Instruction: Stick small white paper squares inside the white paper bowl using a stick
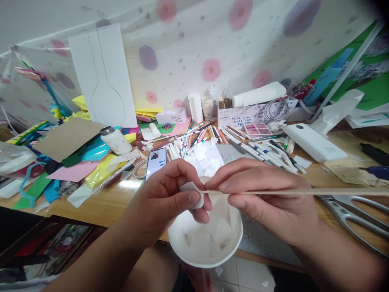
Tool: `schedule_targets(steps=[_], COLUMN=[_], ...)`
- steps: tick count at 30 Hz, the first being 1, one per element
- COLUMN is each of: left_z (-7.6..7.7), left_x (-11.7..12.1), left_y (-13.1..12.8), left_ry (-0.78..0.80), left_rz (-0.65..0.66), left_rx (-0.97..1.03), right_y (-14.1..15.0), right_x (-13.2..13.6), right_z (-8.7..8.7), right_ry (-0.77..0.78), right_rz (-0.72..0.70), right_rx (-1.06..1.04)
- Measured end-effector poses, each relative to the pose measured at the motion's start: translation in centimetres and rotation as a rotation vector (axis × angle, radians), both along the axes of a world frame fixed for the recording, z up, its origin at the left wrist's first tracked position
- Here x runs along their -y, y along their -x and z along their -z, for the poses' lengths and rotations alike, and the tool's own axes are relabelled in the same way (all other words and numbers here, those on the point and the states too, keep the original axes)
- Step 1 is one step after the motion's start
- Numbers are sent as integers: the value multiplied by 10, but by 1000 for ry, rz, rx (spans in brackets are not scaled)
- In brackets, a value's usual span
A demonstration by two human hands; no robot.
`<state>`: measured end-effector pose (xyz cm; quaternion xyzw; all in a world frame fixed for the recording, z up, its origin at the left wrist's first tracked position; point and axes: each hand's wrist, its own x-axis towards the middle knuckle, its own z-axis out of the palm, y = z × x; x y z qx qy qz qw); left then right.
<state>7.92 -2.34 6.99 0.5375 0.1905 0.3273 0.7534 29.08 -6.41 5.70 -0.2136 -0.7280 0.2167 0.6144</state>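
My left hand (165, 198) pinches a small folded white piece of paper (197, 199) between thumb and fingers. In my right hand (273, 202) is a thin pale stick (282, 192), which looks wooden, held level between the fingertips and thumb. Its left end meets the paper at my left fingertips; the other end runs out past the right edge of the view. Directly below both hands is a white bowl (179, 243) with pale scraps inside, its far rim partly hidden by my fingers.
Large metal scissors (343, 215) lie beside my right wrist. A phone (156, 161) stands behind my left hand. Many pens (194, 140) and paper scraps (209, 156) cover the desk's middle. A white power bank (314, 142) lies right; a white bottle (116, 140) and coloured sheets are left.
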Motion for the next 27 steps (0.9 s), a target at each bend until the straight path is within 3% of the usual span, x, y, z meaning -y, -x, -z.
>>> schedule_targets(steps=[13, 20, 22, 26, 27], left_z=[-2, 0, 0, -5, -6], left_x=[3, 5, 4, 4, 4], left_y=[2, -2, -3, 0, 1], left_ry=[-27, -169, -268, -591, -661], left_rz=[-8, -45, -135, -513, -557], left_rx=[-55, -118, -138, -246, -278], right_y=[-1, 1, 1, -1, -2], right_x=[0, -1, -1, 1, 1], right_z=[-2, -2, 0, 2, 2], right_ry=[0, -47, -45, -48, -56], right_rz=[1, -17, 3, 92, 113], right_rx=[42, 67, 47, 45, 57])
